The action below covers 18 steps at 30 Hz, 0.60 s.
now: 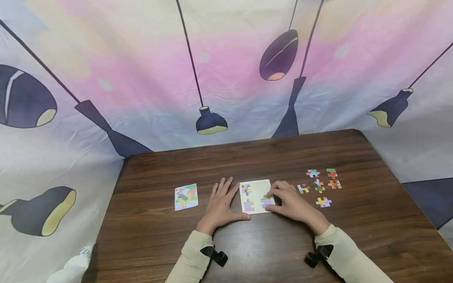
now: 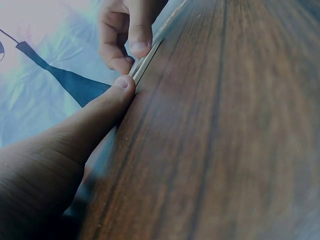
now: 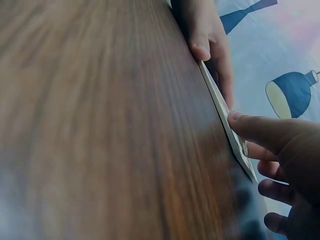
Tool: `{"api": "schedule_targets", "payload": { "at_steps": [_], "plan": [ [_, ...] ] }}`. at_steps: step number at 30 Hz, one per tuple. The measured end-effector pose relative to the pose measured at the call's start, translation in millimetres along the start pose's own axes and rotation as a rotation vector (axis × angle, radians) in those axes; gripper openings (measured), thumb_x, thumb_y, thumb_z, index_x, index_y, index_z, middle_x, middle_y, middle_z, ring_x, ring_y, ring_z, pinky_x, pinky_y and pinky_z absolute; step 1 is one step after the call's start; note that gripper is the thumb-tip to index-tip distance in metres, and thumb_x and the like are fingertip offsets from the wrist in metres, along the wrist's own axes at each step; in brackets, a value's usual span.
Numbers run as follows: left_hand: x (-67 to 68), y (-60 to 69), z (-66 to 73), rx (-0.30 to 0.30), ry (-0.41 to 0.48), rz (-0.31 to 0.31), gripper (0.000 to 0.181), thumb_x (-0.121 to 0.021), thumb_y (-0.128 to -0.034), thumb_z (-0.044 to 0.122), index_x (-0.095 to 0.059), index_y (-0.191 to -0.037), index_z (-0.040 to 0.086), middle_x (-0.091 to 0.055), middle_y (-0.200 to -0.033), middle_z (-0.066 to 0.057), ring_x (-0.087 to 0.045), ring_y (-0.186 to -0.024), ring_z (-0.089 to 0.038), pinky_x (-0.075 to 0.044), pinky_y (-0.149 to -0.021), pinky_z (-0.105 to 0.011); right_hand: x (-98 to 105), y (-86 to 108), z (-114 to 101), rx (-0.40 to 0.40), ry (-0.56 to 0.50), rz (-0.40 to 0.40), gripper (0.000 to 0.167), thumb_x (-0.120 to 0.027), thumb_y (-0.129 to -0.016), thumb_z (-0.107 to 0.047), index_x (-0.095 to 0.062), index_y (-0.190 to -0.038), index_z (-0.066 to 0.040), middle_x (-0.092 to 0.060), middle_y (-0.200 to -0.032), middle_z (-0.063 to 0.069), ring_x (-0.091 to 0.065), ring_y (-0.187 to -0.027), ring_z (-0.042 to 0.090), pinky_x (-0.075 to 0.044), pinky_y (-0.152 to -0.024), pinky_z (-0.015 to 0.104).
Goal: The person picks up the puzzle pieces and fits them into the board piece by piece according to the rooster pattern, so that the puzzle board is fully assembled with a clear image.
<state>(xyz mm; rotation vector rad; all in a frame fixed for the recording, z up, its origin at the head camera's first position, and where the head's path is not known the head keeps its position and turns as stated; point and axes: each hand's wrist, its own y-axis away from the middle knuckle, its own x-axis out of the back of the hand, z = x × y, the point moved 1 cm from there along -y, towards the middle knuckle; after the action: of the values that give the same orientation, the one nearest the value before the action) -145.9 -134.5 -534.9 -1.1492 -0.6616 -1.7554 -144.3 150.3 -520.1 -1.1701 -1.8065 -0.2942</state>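
A pale square puzzle board (image 1: 257, 192) lies flat on the table. One jigsaw piece (image 1: 246, 189) sits in its upper left and another piece (image 1: 249, 205) in its lower left. At the lower right, my right hand (image 1: 291, 202) pinches a purple and green puzzle piece (image 1: 267, 202) against the board with thumb and fingers. My left hand (image 1: 221, 204) rests spread beside the board's left side, its thumb touching the near edge. In the right wrist view, the right thumb (image 3: 245, 122) is at the board's edge; the piece itself is hardly visible there.
Several loose puzzle pieces (image 1: 319, 186) lie on the table to the right of the right hand. A colourful picture card (image 1: 186, 197) lies left of the left hand. The dark wooden table (image 1: 159, 236) meets a curtain (image 1: 233, 78) printed with lamps at its back edge.
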Motion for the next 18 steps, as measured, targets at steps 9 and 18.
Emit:
{"api": "schedule_targets", "payload": {
  "at_steps": [9, 18],
  "plan": [
    [-0.1, -1.7, 0.6, -0.015, 0.011, 0.008, 0.117, -0.08, -0.0755, 0.076, -0.037, -0.166, 0.016, -0.02, -0.175, -0.011, -0.008, -0.163, -0.035, -0.006, -0.132, -0.054, -0.3, -2.3, -4.8, 0.069, 0.017, 0.058, 0.016, -0.082, -0.094, -0.014, -0.082, -0.109, -0.017, -0.06, -0.106, -0.007, -0.053, -0.098, 0.014, -0.04, -0.084, 0.041],
    [-0.2, -0.4, -0.8, -0.011, 0.023, 0.014, 0.117, -0.081, -0.0759, 0.075, -0.037, -0.166, 0.016, -0.021, -0.175, -0.013, -0.009, -0.162, -0.036, -0.007, -0.131, -0.054, -3.2, -3.5, -8.2, 0.055, 0.067, -0.016, 0.014, -0.082, -0.094, -0.014, -0.084, -0.107, -0.019, -0.06, -0.106, -0.006, -0.052, -0.098, 0.014, -0.039, -0.083, 0.038]
  ]
}}
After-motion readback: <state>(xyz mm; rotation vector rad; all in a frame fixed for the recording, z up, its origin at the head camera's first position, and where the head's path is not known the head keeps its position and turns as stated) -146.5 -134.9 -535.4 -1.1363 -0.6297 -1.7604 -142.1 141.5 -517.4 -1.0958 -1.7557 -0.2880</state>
